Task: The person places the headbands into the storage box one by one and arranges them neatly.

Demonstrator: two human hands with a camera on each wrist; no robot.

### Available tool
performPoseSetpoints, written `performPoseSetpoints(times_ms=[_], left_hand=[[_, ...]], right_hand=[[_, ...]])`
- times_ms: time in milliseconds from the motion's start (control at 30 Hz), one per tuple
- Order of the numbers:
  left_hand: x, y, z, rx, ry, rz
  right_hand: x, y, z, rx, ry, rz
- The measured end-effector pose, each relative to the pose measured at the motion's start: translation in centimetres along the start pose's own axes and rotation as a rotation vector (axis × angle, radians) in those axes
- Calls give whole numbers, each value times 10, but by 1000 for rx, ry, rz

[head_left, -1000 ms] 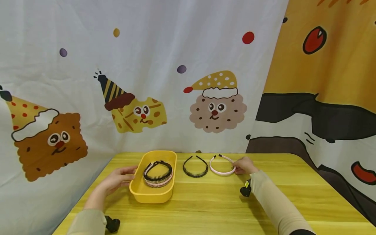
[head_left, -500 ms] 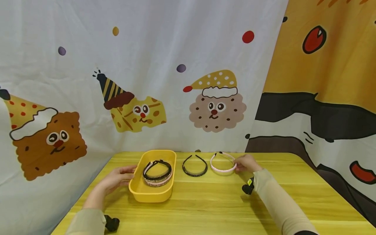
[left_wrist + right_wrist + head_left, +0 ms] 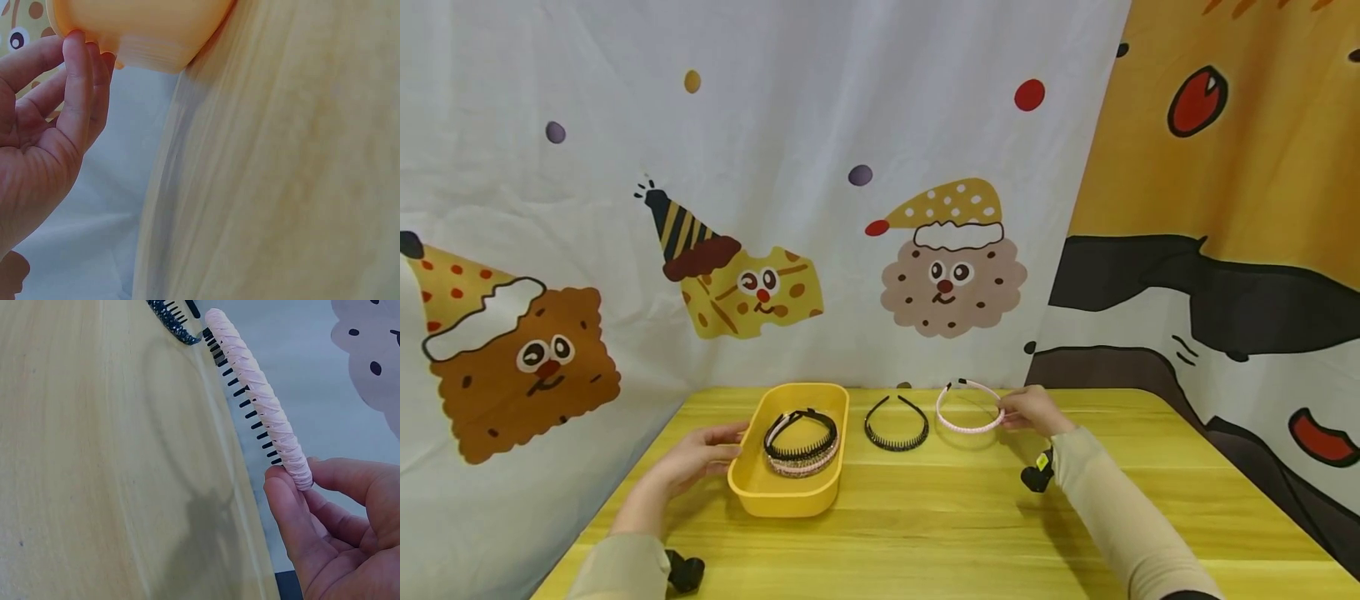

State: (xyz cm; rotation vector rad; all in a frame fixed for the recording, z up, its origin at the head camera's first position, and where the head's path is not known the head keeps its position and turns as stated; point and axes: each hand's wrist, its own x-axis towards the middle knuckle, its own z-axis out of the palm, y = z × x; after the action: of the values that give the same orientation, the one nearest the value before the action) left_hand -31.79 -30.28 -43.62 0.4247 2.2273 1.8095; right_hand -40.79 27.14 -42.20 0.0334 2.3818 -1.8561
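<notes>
My right hand [image 3: 1033,408] pinches the right side of a pink wrapped headband [image 3: 967,430] between thumb and fingers. In the right wrist view the headband [image 3: 265,400] shows black comb teeth along its inside, and its shadow falls on the tabletop below. At the left, my left hand [image 3: 700,454] touches the left side of a yellow plastic basket [image 3: 786,505]. In the left wrist view its loosely bent fingertips rest against the wall of the basket [image 3: 150,40]. Several headbands [image 3: 801,455] lie stacked in the basket, a black toothed one on top.
A dark glittery toothed headband [image 3: 897,446] lies on the wood-grain table [image 3: 925,542] between the basket and the pink headband. Behind the table's far edge hangs a printed curtain [image 3: 850,108]. A black wrist camera [image 3: 685,572] sits at the left sleeve.
My right hand has raised the pink headband off the table and slightly away from me. The left hand and the basket have stayed in place.
</notes>
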Motion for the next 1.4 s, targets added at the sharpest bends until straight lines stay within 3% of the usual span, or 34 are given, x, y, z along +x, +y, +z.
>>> performPoseSetpoints(times_ms=[633,1400], left_hand=[[-2,-1,2,-12,7,-4],[-2,4,2,-2,6,-17]], right_hand=[[-4,-4,10,14,-49,-37],[-2,-12,18,5,-48,-49]])
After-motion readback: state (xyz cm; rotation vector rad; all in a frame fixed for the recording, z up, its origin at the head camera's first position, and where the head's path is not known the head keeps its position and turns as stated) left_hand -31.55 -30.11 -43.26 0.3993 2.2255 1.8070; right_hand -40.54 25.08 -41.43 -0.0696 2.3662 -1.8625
